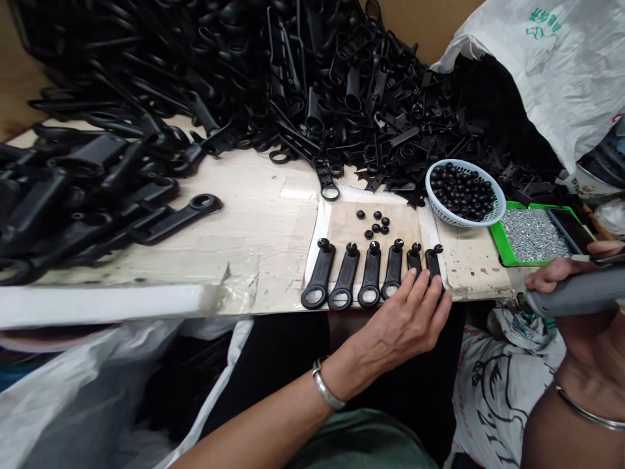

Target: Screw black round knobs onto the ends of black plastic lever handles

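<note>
Bench (254, 215) at twelve o'clock; steady the handles (433, 264) with your left hand (403, 322), fingers outstretched; your right hand (556, 271) grips the tool (581, 293) at three.

Green characters (545, 19) on the white bag (551, 91) and black print (502, 381) on the lower sack (537, 365), none clearly legible.
</note>
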Available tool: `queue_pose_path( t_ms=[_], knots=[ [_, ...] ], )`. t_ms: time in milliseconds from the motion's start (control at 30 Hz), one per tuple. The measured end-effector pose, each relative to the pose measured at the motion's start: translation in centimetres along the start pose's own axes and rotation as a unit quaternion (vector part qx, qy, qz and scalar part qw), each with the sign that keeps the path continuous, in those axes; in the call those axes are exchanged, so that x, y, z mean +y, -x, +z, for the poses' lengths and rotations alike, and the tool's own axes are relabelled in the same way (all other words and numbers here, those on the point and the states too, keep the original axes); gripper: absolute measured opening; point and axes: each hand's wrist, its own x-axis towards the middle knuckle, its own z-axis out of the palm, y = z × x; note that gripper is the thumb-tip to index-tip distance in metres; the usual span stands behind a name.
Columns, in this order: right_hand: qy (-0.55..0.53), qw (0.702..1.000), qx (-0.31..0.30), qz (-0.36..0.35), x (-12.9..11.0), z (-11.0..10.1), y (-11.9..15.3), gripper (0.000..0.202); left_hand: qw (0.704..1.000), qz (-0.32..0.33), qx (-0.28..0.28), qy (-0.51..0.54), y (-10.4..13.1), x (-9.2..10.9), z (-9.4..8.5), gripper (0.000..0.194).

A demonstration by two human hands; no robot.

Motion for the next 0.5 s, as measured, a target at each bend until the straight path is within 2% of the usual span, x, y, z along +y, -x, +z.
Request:
queue_pose_path(
  t_ms=[100, 233, 300, 500],
  knots=[
    [-0.061, 0.996, -0.067, -0.002, 0.4, 0.7, -0.1, 0.060, 0.999, 0.007, 0.031, 0.024, 0.8, 0.7, 0.5, 0.041],
    [-0.114, 0.983, -0.143, -0.005, 0.4, 2.4, -0.3, 0.046, 0.998, 0.023, 0.056, -0.031, 1.5, 1.2, 0.7, 0.037],
    [-0.116, 0.984, -0.136, -0.008, 0.1, 3.5, -0.4, 0.040, 0.996, 0.028, 0.062, -0.053, 1.5, 1.2, 0.5, 0.037],
    [-0.086, 0.993, -0.065, -0.043, -0.1, 7.0, -1.0, 0.030, 0.998, 0.003, 0.052, -0.038, 1.2, 1.3, 0.2, 0.037]
  ],
)
